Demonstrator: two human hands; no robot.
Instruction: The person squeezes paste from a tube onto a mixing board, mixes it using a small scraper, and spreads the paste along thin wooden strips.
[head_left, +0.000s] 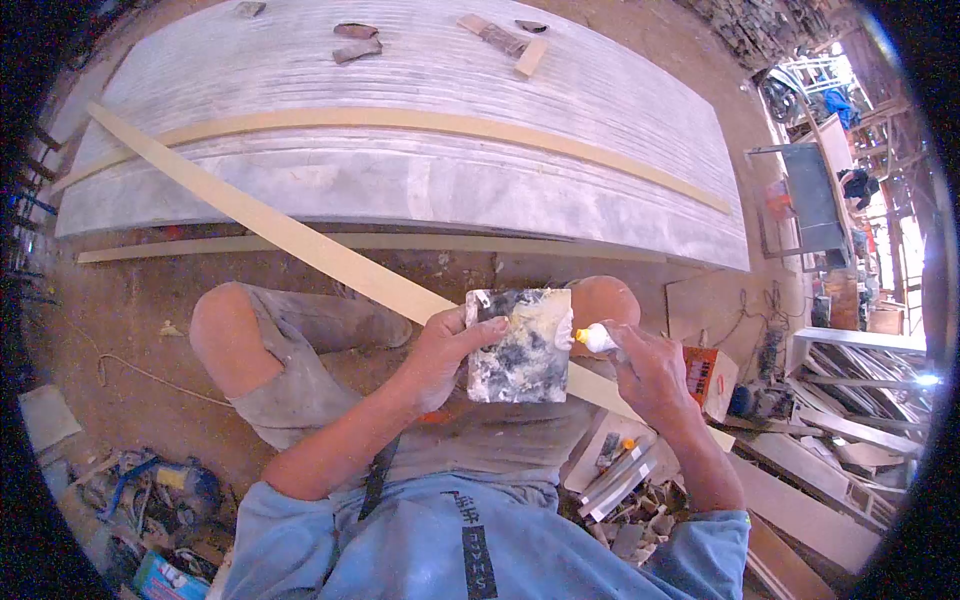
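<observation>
My left hand [450, 350] grips the left edge of a square board [520, 360] smeared with white and dark patches, its thumb lying on the face. In my right hand [645, 365] is a small white tube [598, 338]. The tube's yellow tip points left, at the board's right edge, near some white paste; whether it touches cannot be made out. Behind the board, a long pale wooden strip [250, 212] runs diagonally under my hands and over my lap.
A large whitish ridged panel [450, 185] lies ahead, with another long strip [400, 118] and small scraps on it. Power tools [180, 485] sit at lower left. An orange box [708, 380], offcuts [640, 525] and stacked boards [820, 500] are to the right.
</observation>
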